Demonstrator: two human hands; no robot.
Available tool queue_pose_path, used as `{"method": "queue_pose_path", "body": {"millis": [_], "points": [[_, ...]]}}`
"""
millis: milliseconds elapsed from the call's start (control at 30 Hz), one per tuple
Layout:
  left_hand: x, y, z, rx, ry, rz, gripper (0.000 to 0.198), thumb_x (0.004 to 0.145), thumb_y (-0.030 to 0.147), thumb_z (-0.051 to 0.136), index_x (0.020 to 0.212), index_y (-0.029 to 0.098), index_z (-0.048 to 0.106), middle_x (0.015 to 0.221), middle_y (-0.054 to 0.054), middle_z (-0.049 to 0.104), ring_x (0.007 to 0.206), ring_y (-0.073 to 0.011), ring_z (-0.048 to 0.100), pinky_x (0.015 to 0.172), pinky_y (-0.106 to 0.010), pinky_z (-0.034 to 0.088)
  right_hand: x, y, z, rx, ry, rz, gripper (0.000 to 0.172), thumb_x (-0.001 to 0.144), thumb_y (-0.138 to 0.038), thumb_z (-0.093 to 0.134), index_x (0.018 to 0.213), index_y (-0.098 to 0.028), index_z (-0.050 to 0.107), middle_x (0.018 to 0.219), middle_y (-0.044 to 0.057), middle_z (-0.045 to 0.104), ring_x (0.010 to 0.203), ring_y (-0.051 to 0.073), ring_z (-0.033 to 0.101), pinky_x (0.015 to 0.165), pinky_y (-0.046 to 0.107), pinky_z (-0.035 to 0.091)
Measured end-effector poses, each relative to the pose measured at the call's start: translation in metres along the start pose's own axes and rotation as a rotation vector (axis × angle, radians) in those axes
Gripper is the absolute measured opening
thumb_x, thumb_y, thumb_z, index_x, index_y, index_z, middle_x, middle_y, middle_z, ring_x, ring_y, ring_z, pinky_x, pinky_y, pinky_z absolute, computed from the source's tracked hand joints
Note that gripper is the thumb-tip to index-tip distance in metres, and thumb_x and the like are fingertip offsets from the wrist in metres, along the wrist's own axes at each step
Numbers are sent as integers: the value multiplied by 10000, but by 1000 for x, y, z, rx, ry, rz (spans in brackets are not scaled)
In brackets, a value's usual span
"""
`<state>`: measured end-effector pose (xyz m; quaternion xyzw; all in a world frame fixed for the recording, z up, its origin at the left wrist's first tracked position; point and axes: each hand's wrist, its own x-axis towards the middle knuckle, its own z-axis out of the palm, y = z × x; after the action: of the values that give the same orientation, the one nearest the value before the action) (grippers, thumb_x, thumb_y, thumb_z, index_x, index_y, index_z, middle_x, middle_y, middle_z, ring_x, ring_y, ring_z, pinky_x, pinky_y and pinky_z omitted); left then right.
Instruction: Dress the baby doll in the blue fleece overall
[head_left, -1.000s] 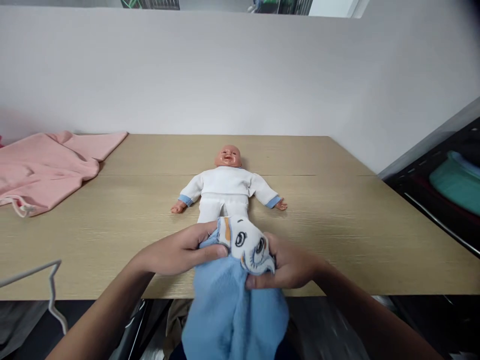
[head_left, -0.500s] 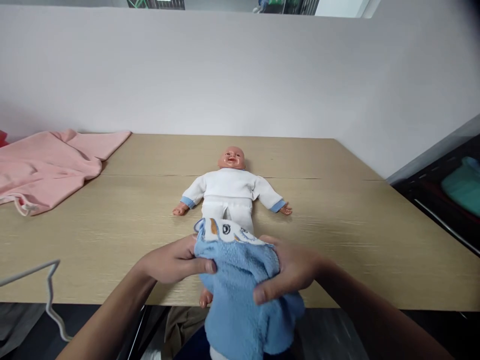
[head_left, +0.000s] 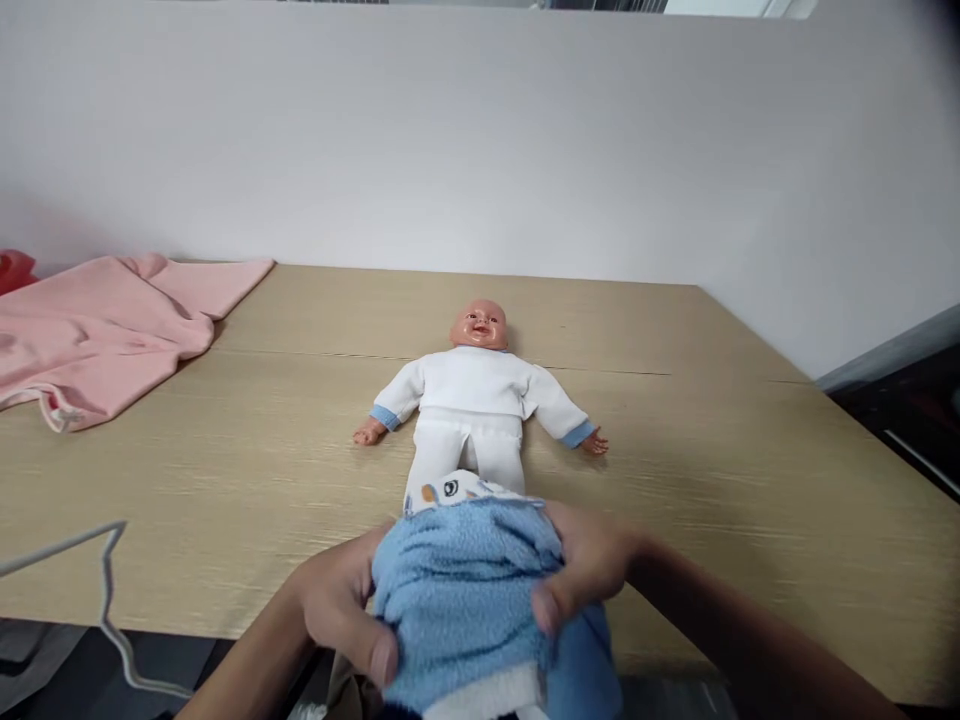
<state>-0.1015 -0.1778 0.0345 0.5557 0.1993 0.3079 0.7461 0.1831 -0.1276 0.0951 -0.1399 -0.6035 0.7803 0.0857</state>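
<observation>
A baby doll (head_left: 472,385) in a white top and white trousers with blue cuffs lies on its back, arms spread. Over its lower legs is a fluffy blue garment (head_left: 465,570) with a white, printed inner lining showing at its far edge. My left hand (head_left: 349,605) grips the garment's left side, thumb on top and fingers hidden beneath. On the opposite side my right hand (head_left: 589,570) holds it the same way, with cloth bunched between the two. The doll's feet are hidden by the garment, whose white-trimmed near end hangs past the table's front edge.
The wooden table (head_left: 720,480) meets a white wall (head_left: 480,140) at the back. Pink clothing (head_left: 127,330) lies at the left, beside a red item (head_left: 15,270). A white hanger-like wire (head_left: 109,590) juts over the front left edge. A dark container (head_left: 907,400) stands at the right.
Both hands have gathered the blue garment into more folds, and its white-trimmed end has come up into view. The doll's visible foot is now covered. The view has shifted slightly.
</observation>
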Motion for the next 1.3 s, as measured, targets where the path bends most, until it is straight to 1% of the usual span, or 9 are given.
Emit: {"method": "queue_pose_path", "body": {"millis": [100,233,333,467,600,833,1000,1167,1300], "points": [[-21,-13,1,13,85,75,768,918,775,804,1405,181,800,1342,-200,819,1390,-439,713,1269,-577,518,-1,-3,4,45,-27,29,919,583,-447,1144,1380,-183,770,1215,87,843,1181,301,811,1088,396,637],[-40,-15,14,182,183,-40,634,1064,715,651,1512,279,760,1597,-172,703,1517,-412,615,1366,-598,399,-1,1,18,20,195,-130,712,867,-617,940,1417,-200,765,1234,90,841,1188,272,805,1136,417,620],[-43,-10,30,140,149,-87,684,1032,724,703,1579,313,699,1632,-156,675,1518,-425,608,1350,-626,410,-1,2,31,-75,231,-185,533,985,-584,833,1360,-206,800,1216,82,844,1185,249,791,1166,417,604],[-35,3,53,49,212,-20,1022,689,677,1041,1569,306,677,1610,-136,683,1485,-465,622,1333,-617,432,-1,-11,51,-147,350,-144,339,1019,-446,812,1287,-239,834,1186,50,851,1113,224,797,1131,388,628],[-22,17,70,155,464,-93,635,865,501,939,1423,265,750,1439,-124,777,1331,-409,713,1220,-547,540,-2,-21,69,-225,318,-142,602,813,-271,950,1397,-274,804,1367,44,816,1267,317,772,1235,448,581],[-23,17,83,384,642,-37,514,1056,355,694,1550,295,566,1486,-78,714,1293,-301,681,1061,-355,554,8,0,72,-693,861,-266,328,803,-129,742,1103,-243,814,1109,67,837,1081,316,806,1052,430,662],[-20,32,90,506,660,-169,338,1057,264,580,1393,283,544,1326,-46,742,1143,-255,709,1021,-348,534,14,-10,71,-709,817,-227,309,880,-76,650,1115,-219,789,1232,71,843,1162,279,798,1115,417,623],[-30,38,89,775,632,-368,457,1017,357,528,1451,252,429,1109,-84,775,1034,-348,757,891,-421,527,6,-13,79,-432,538,-37,252,919,-167,746,1136,-255,840,1227,16,871,1136,297,806,1062,411,644],[-42,29,85,1014,504,-565,474,1058,342,415,1503,181,379,1153,-184,790,1068,-422,773,863,-462,517,6,1,83,-491,534,27,337,914,-144,705,1213,-259,809,1237,37,863,1128,307,810,1086,441,634]]}}
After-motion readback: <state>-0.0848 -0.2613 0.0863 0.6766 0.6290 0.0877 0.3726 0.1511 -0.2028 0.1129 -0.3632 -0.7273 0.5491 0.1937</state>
